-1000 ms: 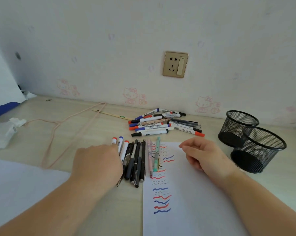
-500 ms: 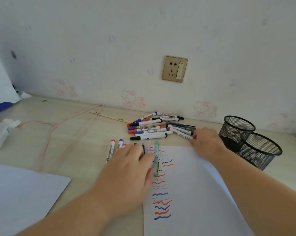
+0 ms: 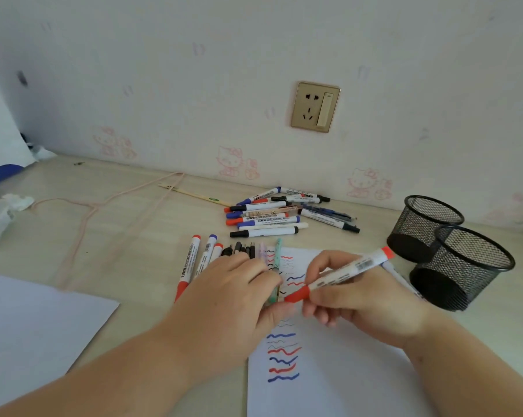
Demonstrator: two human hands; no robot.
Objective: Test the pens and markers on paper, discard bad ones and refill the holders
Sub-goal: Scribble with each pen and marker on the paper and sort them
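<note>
My right hand (image 3: 365, 305) grips a white whiteboard marker (image 3: 341, 273) with red cap and red end, held slanted above the test paper (image 3: 329, 380), which carries red, blue and black squiggles. My left hand (image 3: 233, 296) lies with relaxed fingers over a row of pens and markers (image 3: 194, 263) left of the paper, its fingertips close to the marker's red cap. A pile of markers (image 3: 266, 219) lies by the wall. Two black mesh holders (image 3: 424, 228) (image 3: 465, 275) stand at the right.
A second white sheet (image 3: 28, 326) lies at the front left. A pink hanger (image 3: 82, 224), a crumpled tissue (image 3: 1, 215) and a thin wooden stick (image 3: 194, 194) lie further back. One more marker (image 3: 400, 278) lies beside the near holder.
My right hand reached to the pile by the wall and came back over the paper holding the red marker. My left hand slid right across the row of pens.
</note>
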